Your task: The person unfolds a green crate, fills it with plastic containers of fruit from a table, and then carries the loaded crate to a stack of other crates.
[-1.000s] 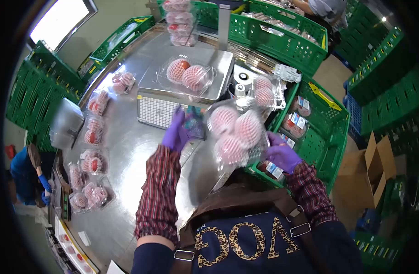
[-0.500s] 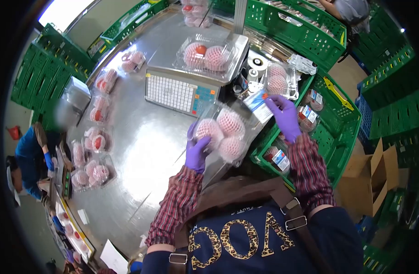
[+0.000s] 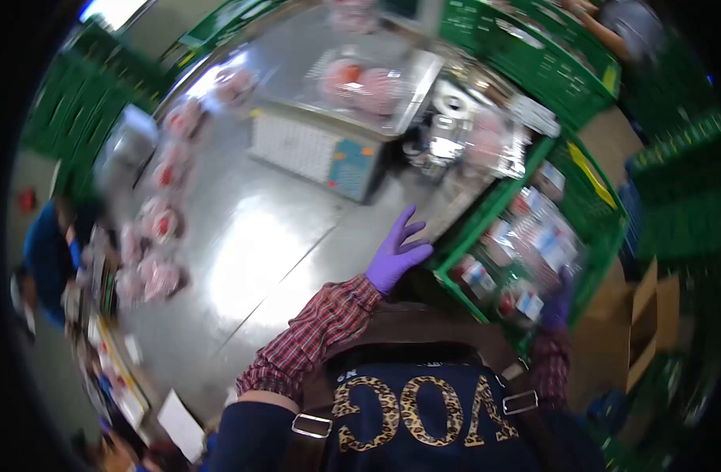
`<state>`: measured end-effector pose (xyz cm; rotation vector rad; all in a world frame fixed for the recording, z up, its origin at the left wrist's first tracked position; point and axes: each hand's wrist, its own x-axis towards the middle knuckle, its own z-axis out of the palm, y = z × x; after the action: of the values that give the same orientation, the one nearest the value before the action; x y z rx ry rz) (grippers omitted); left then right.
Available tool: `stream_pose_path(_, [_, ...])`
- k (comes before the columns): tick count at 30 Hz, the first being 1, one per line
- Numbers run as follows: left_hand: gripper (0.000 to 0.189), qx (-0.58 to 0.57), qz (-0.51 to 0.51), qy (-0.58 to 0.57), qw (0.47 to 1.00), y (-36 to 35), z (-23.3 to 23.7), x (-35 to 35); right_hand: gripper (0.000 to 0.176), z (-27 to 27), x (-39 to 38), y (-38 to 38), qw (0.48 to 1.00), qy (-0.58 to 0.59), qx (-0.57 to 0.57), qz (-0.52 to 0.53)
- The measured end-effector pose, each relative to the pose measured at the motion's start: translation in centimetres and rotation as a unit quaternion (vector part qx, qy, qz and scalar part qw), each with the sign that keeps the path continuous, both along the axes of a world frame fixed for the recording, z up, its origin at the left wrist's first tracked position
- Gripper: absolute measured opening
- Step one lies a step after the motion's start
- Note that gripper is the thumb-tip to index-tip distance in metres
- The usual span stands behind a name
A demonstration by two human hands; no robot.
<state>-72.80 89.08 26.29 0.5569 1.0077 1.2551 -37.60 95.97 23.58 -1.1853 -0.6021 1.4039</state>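
Note:
My left hand (image 3: 398, 250), in a purple glove, is held above the metal table near its right edge. Its fingers are spread and nothing is in them. Inside the green crate (image 3: 472, 303), my right hand (image 3: 559, 299) reaches down along the right side, dark and smeared by motion. It is at the lower edge of a clear plastic pack (image 3: 545, 240) with a white and blue label; whether the fingers grip it cannot be made out. Other labelled packs of fruit (image 3: 520, 303) lie around it in the crate.
A scale (image 3: 297, 149) with a keypad carries an open clear tray of foam-netted fruit (image 3: 360, 86). More netted packs (image 3: 162, 224) line the table's left side. A cardboard box (image 3: 647, 330) stands right of the crate. People work at left and at upper right.
The pack of netted fruit has gone from my left hand into the green crate. The label has left my right hand, which has moved down into the crate. My left hand has opened.

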Motion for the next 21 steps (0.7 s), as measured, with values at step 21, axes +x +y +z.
stream_pose_path(21, [0.017, -0.147, 0.551, 0.077, 0.818, -37.3, -18.5, -51.6, 0.045, 6.8, -25.7, 12.5, 0.934, -0.199, 0.100, 0.279])
